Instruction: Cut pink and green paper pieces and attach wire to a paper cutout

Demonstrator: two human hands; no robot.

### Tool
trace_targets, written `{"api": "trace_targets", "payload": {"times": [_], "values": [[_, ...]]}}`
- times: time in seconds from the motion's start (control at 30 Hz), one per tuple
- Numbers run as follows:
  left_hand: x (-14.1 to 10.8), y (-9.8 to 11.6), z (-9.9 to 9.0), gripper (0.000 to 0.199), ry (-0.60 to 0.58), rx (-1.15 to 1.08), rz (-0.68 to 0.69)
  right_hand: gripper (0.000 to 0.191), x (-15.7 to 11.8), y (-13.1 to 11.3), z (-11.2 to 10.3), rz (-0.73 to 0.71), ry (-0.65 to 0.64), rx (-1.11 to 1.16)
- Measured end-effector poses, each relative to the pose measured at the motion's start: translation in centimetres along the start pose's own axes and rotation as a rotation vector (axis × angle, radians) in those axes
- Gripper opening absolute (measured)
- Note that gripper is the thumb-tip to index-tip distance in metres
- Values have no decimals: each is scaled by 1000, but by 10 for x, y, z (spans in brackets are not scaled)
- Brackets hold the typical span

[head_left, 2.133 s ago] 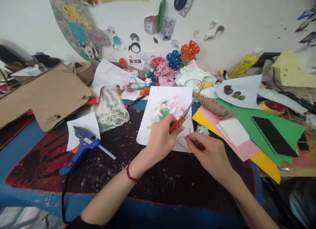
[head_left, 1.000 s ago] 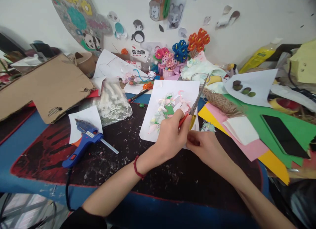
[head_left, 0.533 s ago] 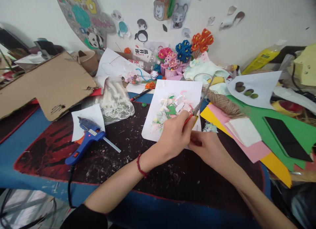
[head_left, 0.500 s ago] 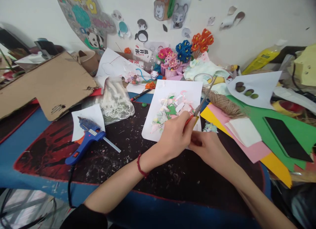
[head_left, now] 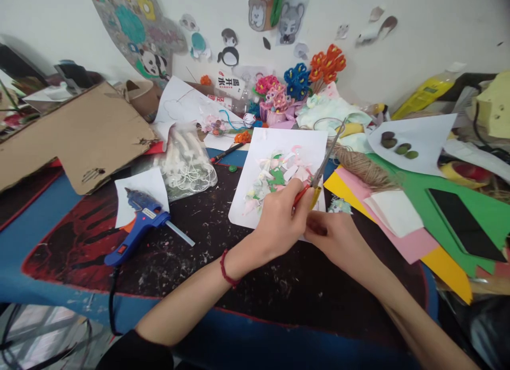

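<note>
In the head view, the left hand [head_left: 281, 216] wraps its grip round the red and yellow handles of a pair of scissors [head_left: 321, 172]. The scissors slant upward to the right above the right edge of a sheet of white paper [head_left: 265, 141], blades pointing away from the body. The right hand [head_left: 338, 234] is close against the left, its fingers curled inward; the left hand hides its fingertips, so I cannot tell whether that grip is spread, pressed together or pinching something. A dark red bracelet [head_left: 226, 269] circles the left wrist.

Green, pink and white paper scraps [head_left: 278, 176] lie on the white sheet, which rests on a dark desk mat [head_left: 255, 285] covering much of the blue desk [head_left: 51, 298]. To the left are a blue glue gun [head_left: 139, 229] with a glue stick protruding from its back and a clear plastic bag [head_left: 187, 173] of white pieces. To the right, a bundle of twine [head_left: 360, 168] lies near the scissors, and a black smartphone [head_left: 466, 224] rests on green paper [head_left: 406, 176].
</note>
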State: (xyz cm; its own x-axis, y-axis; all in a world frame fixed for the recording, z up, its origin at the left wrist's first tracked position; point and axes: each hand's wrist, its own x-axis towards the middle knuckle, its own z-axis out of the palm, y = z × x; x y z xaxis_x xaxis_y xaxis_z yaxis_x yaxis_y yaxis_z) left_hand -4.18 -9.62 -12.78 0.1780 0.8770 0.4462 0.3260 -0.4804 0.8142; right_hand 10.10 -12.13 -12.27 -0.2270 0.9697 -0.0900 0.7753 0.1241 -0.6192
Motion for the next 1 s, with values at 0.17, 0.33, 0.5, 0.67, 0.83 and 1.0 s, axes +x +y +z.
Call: {"api": "trace_targets", "payload": {"times": [0.17,0.33,0.5,0.67,0.83,1.0], "values": [[-1,0,0,28,-4,8,9,21,0,1,0,13,-26,14],[-2,0,0,29,1,12,32,24,1,4,2,19,-28,24],[-2,-1,0,28,5,22,42,23,3,6,2,8,-29,19],[-2,0,1,28,3,25,55,23,4,6,2,16,-33,29],[-1,0,1,28,8,24,84,21,4,9,3,13,-34,36],[-1,1,1,29,8,37,85,22,3,10,3,9,-31,33]]}}
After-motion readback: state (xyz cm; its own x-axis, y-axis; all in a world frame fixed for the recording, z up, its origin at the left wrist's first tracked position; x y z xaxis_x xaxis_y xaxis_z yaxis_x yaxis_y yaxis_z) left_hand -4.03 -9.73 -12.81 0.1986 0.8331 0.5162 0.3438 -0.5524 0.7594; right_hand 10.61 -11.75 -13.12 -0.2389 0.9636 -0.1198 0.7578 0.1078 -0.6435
